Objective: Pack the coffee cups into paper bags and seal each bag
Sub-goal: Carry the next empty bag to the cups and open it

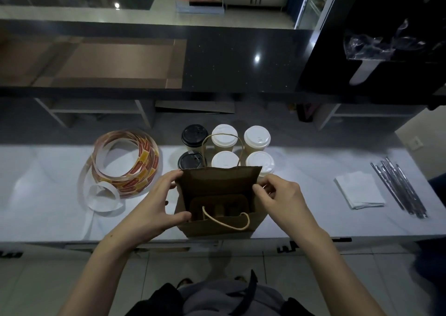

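Six lidded coffee cups (257,138) are recorded just above the open paper bag (217,183) at frame centre, its left wall gripped by the left hand (156,204), its right rim pinched by the right hand (282,199), neither judged nearer.

cups (225,144) behind bag (218,225), sticker roll (125,161) left, napkins (359,190) right

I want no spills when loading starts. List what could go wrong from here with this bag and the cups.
1. The near twine handle droops into the brown paper bag, over the cardboard cup carrier; a lowered cup could snag on it and tip.
2. The six lidded paper cups stand packed right behind the bag; nudging it back might topple them.
3. The left hand and right hand hold its mouth open; released, it may sag shut.
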Demonstrator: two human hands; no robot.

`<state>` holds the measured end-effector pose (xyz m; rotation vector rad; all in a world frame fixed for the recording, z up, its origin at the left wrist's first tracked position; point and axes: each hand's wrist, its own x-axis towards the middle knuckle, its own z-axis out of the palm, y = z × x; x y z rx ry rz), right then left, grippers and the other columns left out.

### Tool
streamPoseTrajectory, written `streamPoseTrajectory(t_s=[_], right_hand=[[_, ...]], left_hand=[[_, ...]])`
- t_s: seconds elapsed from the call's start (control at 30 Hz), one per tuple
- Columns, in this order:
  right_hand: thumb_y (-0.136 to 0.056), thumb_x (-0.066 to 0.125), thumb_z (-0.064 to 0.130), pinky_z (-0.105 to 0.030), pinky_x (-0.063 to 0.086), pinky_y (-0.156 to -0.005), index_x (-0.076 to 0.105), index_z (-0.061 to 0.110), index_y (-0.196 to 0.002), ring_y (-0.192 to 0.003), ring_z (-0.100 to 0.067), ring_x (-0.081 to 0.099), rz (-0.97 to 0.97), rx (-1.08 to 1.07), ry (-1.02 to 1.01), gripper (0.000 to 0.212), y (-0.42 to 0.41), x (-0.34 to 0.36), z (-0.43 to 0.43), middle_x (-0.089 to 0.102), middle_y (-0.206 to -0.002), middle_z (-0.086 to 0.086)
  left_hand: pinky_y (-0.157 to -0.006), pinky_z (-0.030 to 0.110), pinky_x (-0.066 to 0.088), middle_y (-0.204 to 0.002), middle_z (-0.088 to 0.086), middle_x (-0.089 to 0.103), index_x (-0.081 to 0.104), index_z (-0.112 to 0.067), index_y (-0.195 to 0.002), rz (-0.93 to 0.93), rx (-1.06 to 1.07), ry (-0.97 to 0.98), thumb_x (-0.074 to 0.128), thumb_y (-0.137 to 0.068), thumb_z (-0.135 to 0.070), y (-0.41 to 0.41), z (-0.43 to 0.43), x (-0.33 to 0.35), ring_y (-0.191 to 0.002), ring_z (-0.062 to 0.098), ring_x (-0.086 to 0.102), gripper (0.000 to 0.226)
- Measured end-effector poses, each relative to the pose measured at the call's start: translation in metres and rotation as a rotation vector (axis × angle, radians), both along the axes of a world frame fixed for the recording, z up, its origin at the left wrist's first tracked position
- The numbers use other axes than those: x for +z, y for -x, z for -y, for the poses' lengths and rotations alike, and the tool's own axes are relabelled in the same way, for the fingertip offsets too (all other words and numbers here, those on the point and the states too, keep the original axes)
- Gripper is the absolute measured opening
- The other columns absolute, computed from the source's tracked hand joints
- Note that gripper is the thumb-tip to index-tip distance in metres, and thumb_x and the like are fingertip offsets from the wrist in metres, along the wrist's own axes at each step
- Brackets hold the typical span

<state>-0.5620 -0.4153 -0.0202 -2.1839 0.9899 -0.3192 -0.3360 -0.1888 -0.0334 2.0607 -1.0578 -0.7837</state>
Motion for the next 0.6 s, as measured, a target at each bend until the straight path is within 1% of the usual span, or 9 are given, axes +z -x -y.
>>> streamPoseTrajectory(t_s=[0.07,0.1,0.2,0.33,0.37,0.4,0.43,0.5,0.6], right_hand=[[-0.101,0.066,0.039,-0.012,0.047,-0.066,0.071,0.028,-0.095,-0.078,-0.004,0.066,0.026,-0.001,-0.034,0.014,0.0,0.005,0.003,0.069,-0.083,0.013],[-0.101,0.065,0.04,-0.013,0.048,-0.065,0.071,0.028,-0.092,-0.077,-0.003,0.066,0.054,-0.008,-0.058,0.016,-0.001,0.008,0.007,0.069,-0.081,0.013],[-0.102,0.064,0.037,-0.022,0.054,-0.068,0.072,0.027,-0.089,-0.076,-0.007,0.068,0.122,-0.074,-0.078,0.018,-0.006,0.011,0.023,0.07,-0.08,0.01],[-0.101,0.064,0.029,-0.024,0.05,-0.073,0.07,0.022,-0.094,-0.08,-0.009,0.065,0.091,-0.145,0.0,0.011,-0.019,0.0,0.055,0.068,-0.086,0.008],[-0.101,0.065,0.028,-0.026,0.051,-0.075,0.07,0.021,-0.099,-0.083,-0.009,0.064,0.058,-0.151,0.017,0.009,-0.023,-0.006,0.063,0.068,-0.09,0.006],[-0.1,0.066,0.029,-0.028,0.052,-0.079,0.069,0.021,-0.106,-0.086,-0.01,0.063,0.012,-0.149,0.034,0.011,-0.027,-0.013,0.071,0.068,-0.097,0.004],[-0.098,0.067,0.032,-0.031,0.053,-0.083,0.067,0.021,-0.113,-0.091,-0.012,0.062,-0.043,-0.135,0.049,0.019,-0.03,-0.021,0.078,0.067,-0.105,0.003],[-0.094,0.07,0.038,-0.037,0.054,-0.093,0.063,0.021,-0.127,-0.107,-0.016,0.059,-0.135,-0.102,0.071,0.037,-0.037,-0.035,0.088,0.06,-0.122,0.002],[-0.087,0.076,0.049,-0.042,0.05,-0.103,0.057,0.022,-0.139,-0.129,-0.022,0.05,-0.213,-0.068,0.093,0.062,-0.044,-0.045,0.096,0.052,-0.138,0.0]], left_hand=[[-0.106,0.029,0.043,-0.155,-0.026,0.025,0.026,-0.044,-0.154,0.004,-0.002,-0.001,0.088,-0.082,-0.03,0.001,0.001,0.0,-0.14,0.005,0.037,0.097],[-0.107,0.03,0.044,-0.156,-0.025,0.025,0.026,-0.043,-0.155,0.005,-0.002,-0.001,0.088,-0.082,-0.03,0.002,0.002,-0.001,-0.14,0.006,0.037,0.097],[-0.109,0.034,0.045,-0.156,-0.025,0.025,0.026,-0.044,-0.155,0.004,-0.004,-0.003,0.089,-0.081,-0.031,0.003,0.001,-0.001,-0.14,0.006,0.038,0.098],[-0.108,0.031,0.045,-0.153,-0.028,0.024,0.025,-0.043,-0.155,0.004,-0.006,-0.002,0.089,-0.081,-0.031,0.004,0.001,0.0,-0.139,0.005,0.037,0.099],[-0.108,0.031,0.044,-0.153,-0.028,0.024,0.025,-0.043,-0.156,0.001,-0.007,0.0,0.088,-0.081,-0.031,0.004,0.001,0.0,-0.139,0.005,0.037,0.099],[-0.107,0.031,0.044,-0.154,-0.028,0.025,0.024,-0.042,-0.156,-0.001,-0.009,0.004,0.088,-0.082,-0.03,0.004,0.0,0.0,-0.139,0.004,0.038,0.099],[-0.107,0.03,0.044,-0.155,-0.027,0.025,0.025,-0.042,-0.156,-0.003,-0.01,0.006,0.088,-0.082,-0.03,0.004,0.001,0.0,-0.138,0.004,0.038,0.099],[-0.106,0.03,0.044,-0.157,-0.025,0.026,0.025,-0.041,-0.156,-0.009,-0.004,0.01,0.088,-0.082,-0.03,0.005,0.001,0.0,-0.138,0.004,0.038,0.098],[-0.105,0.029,0.044,-0.159,-0.023,0.028,0.026,-0.041,-0.157,-0.009,0.006,0.02,0.087,-0.083,-0.03,0.006,0.0,0.002,-0.138,0.003,0.039,0.097]])
